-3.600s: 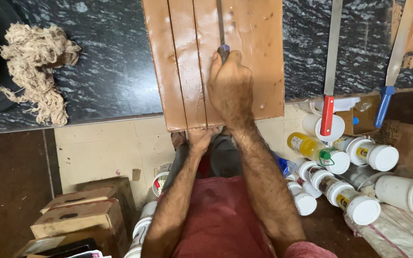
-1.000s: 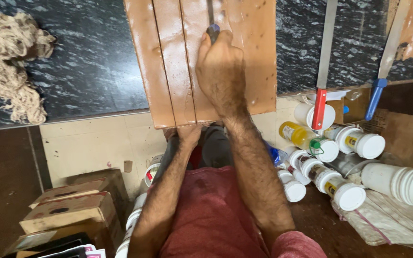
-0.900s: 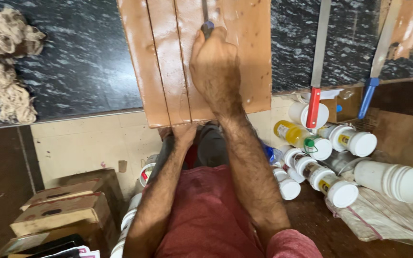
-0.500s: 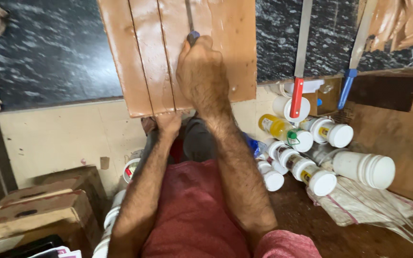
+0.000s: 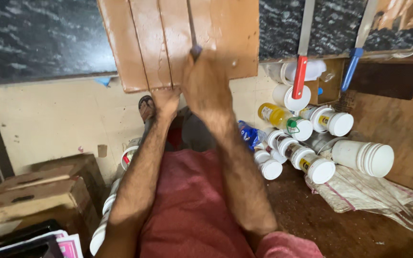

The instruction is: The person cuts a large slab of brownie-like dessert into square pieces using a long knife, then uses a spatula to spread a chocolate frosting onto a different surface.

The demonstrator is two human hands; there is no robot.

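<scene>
At top centre, our right hand (image 5: 205,86) closes around a thin tool (image 5: 193,33) on the stiff, wet-looking, likely slippery wooden board (image 5: 178,40), while our left hand (image 5: 166,100) grips its near edge on the desk (image 5: 34,38).

shirt: red, short sleeves | forearms: bare, hairy | foot: brown sandal (image 5: 145,108)

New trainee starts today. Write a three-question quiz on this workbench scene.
1. True or false: the right hand holds a thin tool on the wooden panel.
2. The left hand grips the panel's: A) near edge B) far edge.
3. What colour is the handle of the saw nearest the panel?

Key: 1 true; 2 A; 3 red.
</scene>
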